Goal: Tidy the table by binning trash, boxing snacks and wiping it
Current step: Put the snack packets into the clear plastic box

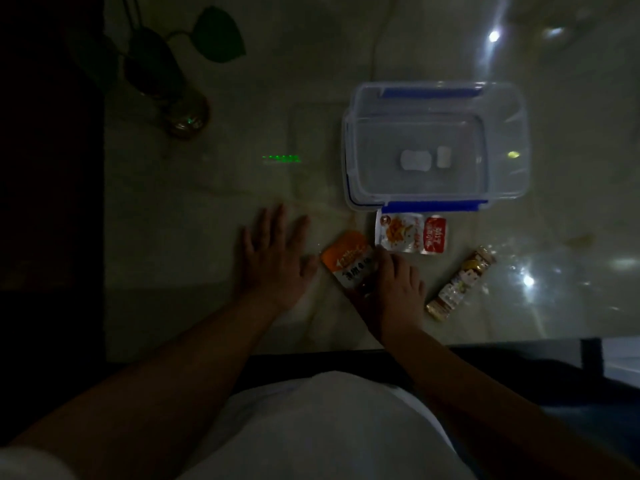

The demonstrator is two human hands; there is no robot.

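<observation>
An orange snack packet (346, 259) lies on the marble table near the front edge. My right hand (394, 289) rests over its near end, fingers closed on it. To its left my left hand (273, 258) lies flat on the table, fingers spread, holding nothing. A white-and-red snack packet (410, 233) lies just behind, in front of a clear plastic box (433, 98) with blue clips. Two small white pieces (424, 159) sit inside the box. A long biscuit pack (460, 284) lies diagonally to the right.
A glass vase (183, 112) with dark green leaves stands at the back left. The table's front edge (311, 351) runs just before my body. The room is dim, with bright light reflections on the right of the glossy table top.
</observation>
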